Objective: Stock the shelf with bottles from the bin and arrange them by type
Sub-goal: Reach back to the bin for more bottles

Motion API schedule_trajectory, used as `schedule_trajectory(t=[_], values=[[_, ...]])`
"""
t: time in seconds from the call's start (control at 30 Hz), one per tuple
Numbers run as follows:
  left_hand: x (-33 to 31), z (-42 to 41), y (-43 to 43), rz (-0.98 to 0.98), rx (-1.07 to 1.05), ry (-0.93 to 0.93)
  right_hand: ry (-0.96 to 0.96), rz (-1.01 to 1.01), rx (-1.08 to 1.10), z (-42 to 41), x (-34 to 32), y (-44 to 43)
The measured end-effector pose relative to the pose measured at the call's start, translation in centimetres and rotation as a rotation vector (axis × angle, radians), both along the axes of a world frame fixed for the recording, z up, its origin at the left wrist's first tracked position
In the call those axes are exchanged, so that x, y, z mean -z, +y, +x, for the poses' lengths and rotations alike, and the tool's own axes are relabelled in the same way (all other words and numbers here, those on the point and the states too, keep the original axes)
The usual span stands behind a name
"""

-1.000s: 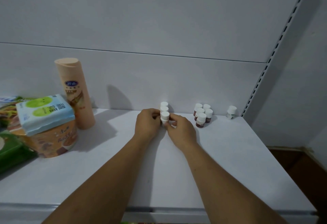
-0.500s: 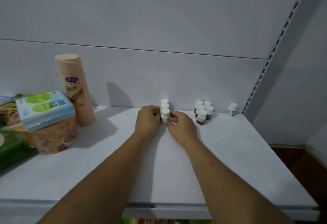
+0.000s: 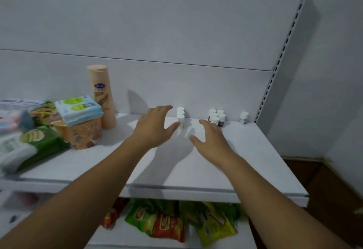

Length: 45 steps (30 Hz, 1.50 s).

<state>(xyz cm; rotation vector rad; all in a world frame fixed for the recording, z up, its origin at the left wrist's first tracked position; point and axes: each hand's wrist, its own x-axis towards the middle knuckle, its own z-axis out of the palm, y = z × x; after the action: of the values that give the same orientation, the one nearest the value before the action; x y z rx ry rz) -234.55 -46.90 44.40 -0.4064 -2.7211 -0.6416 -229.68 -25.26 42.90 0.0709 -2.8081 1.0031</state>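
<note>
Bottles, small, white-capped, plain white [image 3: 180,116]: a short row running front to back, upright on the white shelf [image 3: 255,162], near the back panel, roughly mid-width; the front one is blurred.

Left hand [image 3: 155,126]: fingers straight and spread, holding nothing; just left of the row, thumb pointing toward the front bottle; motion blur hides whether they touch.

Right hand [image 3: 213,140]: fingers straight and spread, holding nothing; right of the row and nearer the shelf's front edge, apart from the bottles.

Brown bottles with white caps [image 3: 217,117]: a tight cluster, upright, right of the white row; partly behind the right hand's fingertips.

Single pale bottle with white cap [image 3: 244,117]: upright, alone, near the shelf's right rear corner beside the slotted upright [image 3: 275,71].

Tall peach bottle [image 3: 102,95]: upright against the back panel, left of the left hand.

Orange tub [image 3: 82,136]: just in front of the peach bottle; a blue-and-white wipes pack [image 3: 78,109] lies on top of it.

Green packet [image 3: 39,142]: left of the tub, among other blurred packs.

Snack packets [image 3: 167,223]: green, red and yellow, on the shelf below.
</note>
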Motion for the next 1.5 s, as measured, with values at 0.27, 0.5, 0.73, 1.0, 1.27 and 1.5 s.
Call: schedule_trajectory(t=[0.27, 0.5, 0.73, 1.0, 1.27, 1.5], values=[[1.9, 21.9, 3.0, -0.211, 0.060, 0.116, 0.198, 0.209, -0.155, 20.6, 0.9, 5.0], [11.7, 32.1, 8.7, -0.215, 0.110, -0.059, 0.088, 0.198, -0.172, 31.2, 10.4, 10.1], [25.4, 35.5, 11.9, -0.199, 0.177, -0.415, -0.278, 0.116, -0.038, 34.7, 22.9, 14.1], [42.5, 35.6, 15.9, -0.201, 0.293, -0.854, -0.683, -0.013, 0.064, 35.6, 39.2, 15.5], [58.6, 33.8, 20.8, -0.527, 0.440, -0.950, -0.828, 0.182, -0.117, 32.6, 57.0, 14.7], [64.2, 34.0, 23.3, -0.817, 0.464, -0.779, -0.719, 0.434, -0.230, 30.0, 65.8, 14.0]])
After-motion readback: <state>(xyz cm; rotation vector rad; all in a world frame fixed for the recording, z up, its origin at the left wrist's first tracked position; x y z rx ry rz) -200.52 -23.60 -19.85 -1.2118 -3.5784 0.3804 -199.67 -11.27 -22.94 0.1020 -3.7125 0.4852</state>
